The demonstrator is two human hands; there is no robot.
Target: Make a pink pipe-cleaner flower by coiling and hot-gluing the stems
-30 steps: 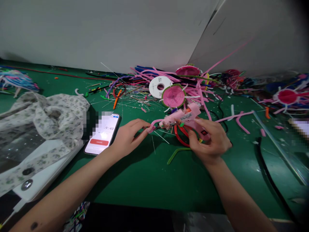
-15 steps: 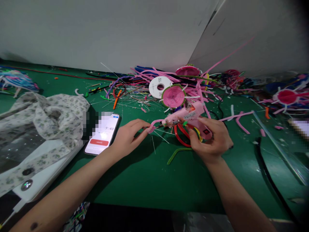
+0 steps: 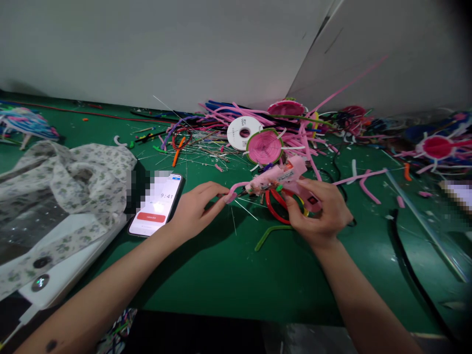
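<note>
Left hand [image 3: 197,209], mine: thumb and forefinger brought together at the tips, no gap that I can see, pinching one end of a pink strip [image 3: 239,185]. Strip: short, bent, raised over the middle of the green table [image 3: 221,285], its free part arching toward the gun.

Right hand [image 3: 322,211], mine: fingers curled about the handle of a pink glue gun [image 3: 271,178], thumb on the near side. Gun: tilted, nozzle down and leftward, at the strip by my left fingertips; whether the two touch, I cannot tell. Its front is crusted with bits.

Below the gun: a red loop [image 3: 270,209], partly hidden by it. Nearer me, a bent green strip [image 3: 265,238] on the table.

Beyond: white spool [image 3: 233,136], a pink disc [image 3: 262,149] with green rim and white tabs overlapping it in my view, and a heap of coloured strips [image 3: 217,107] behind.

Left side: phone [image 3: 153,209], screen lit, lying near my left wrist; printed cloth [image 3: 103,169] draped on a white case [image 3: 94,255].

Right side: black cord [image 3: 409,265], curved; clear rod [image 3: 424,221], slanting beside it.
</note>
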